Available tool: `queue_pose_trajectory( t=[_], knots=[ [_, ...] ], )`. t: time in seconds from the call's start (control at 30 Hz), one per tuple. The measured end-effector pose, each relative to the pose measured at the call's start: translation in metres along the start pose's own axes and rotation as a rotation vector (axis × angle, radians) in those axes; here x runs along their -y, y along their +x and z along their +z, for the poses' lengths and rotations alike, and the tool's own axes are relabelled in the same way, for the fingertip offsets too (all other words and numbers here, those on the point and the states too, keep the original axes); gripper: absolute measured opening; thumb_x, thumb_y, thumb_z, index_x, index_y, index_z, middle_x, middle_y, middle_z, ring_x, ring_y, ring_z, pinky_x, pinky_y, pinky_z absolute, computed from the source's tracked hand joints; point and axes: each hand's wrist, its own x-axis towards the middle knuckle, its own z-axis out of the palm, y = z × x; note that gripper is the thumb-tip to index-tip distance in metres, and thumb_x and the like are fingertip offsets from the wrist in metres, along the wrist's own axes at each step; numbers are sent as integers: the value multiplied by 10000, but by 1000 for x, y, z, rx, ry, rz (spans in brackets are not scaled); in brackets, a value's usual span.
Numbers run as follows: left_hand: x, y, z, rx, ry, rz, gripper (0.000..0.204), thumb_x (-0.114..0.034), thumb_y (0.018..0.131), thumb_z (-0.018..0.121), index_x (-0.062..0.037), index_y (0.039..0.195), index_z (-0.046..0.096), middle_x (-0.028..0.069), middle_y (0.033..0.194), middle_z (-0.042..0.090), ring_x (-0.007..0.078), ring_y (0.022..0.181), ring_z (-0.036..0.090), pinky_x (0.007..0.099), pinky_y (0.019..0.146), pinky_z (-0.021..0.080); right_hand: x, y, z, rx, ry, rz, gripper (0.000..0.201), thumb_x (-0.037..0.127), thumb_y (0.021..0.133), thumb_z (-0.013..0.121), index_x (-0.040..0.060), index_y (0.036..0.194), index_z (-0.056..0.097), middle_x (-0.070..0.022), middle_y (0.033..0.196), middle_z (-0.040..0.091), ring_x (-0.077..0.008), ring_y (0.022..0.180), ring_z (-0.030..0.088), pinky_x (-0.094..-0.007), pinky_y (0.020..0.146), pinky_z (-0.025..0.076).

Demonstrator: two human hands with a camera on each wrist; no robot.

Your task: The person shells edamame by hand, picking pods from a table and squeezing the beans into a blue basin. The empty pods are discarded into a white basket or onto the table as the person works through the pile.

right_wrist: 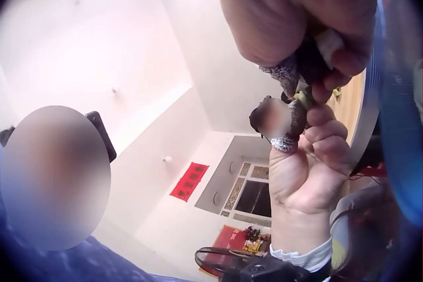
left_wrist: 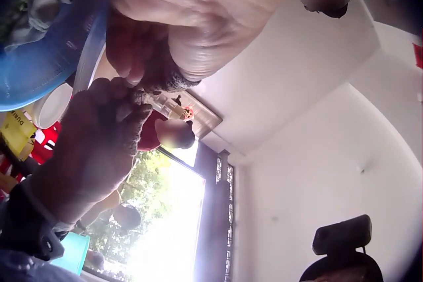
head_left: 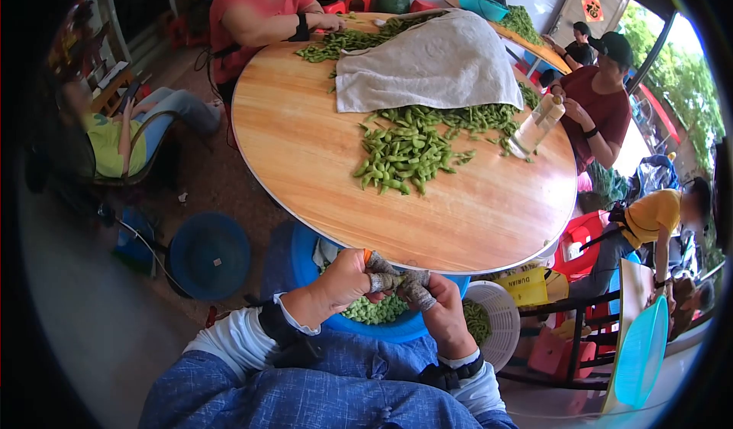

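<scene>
My left hand [head_left: 336, 282] and right hand [head_left: 445, 318] meet fingertip to fingertip over the blue tub [head_left: 408, 328]. Grey speckled covers wrap several fingers and the thumbs. In the right wrist view, a bit of green soybean pod [right_wrist: 303, 96] shows pinched between the fingertips of both hands; the rest of it is hidden. Below the hands, shelled green beans [head_left: 374, 309] lie in the tub. A loose pile of green soybean pods [head_left: 405, 154] sits on the round wooden table [head_left: 305, 154] ahead, partly under a pale cloth [head_left: 435, 66].
Right of the tub stands a white basket [head_left: 504, 326] with pods inside. An empty-looking blue basin [head_left: 208, 255] is on the floor at left. People sit around the table, one in red at the far left, another by a clear bottle [head_left: 537, 127] at right.
</scene>
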Motion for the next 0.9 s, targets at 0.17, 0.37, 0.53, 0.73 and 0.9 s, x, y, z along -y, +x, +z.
queue_pose_trajectory(
  t=[0.17, 0.37, 0.53, 0.73, 0.9],
  knots=[
    [2, 1, 0, -11, 28, -18, 83, 0, 714, 598, 6, 792, 568, 48, 635, 571, 83, 494, 526, 186, 425, 422, -3, 1, 6, -75, 6, -22, 164, 143, 803, 550, 19, 907, 572, 23, 771, 573, -40, 659, 472, -176, 581, 356],
    [4, 1, 0, 4, 72, -20, 109, -64, 742, 616, -10, 829, 577, 48, 672, 589, 89, 537, 546, 191, 470, 437, -24, 8, -2, -45, 4, -51, 147, 49, 809, 540, -21, 938, 536, -12, 879, 576, -71, 790, 504, -217, 719, 408],
    [3, -4, 4, -3, 928, 563, 190, -24, 717, 566, 44, 886, 513, 138, 709, 568, 246, 623, 572, 312, 543, 454, -20, 6, -2, -92, 91, 16, 154, 35, 807, 534, -21, 950, 535, -20, 897, 576, -77, 805, 509, -219, 729, 410],
    [21, 0, -5, -91, 1358, 883, 267, -30, 643, 533, 34, 899, 495, 170, 834, 526, 329, 761, 532, 378, 662, 452, -24, 7, 2, -87, 136, -49, 166, 36, 810, 529, -17, 968, 535, -29, 918, 578, -85, 837, 515, -222, 752, 408],
    [28, 7, 3, -138, 893, 808, 164, -74, 749, 495, -6, 898, 507, 144, 801, 538, 304, 719, 531, 340, 639, 441, -35, 11, 4, -76, 163, -178, 174, 51, 814, 535, -17, 974, 533, -33, 929, 577, -83, 842, 512, -223, 759, 407]
  ],
)
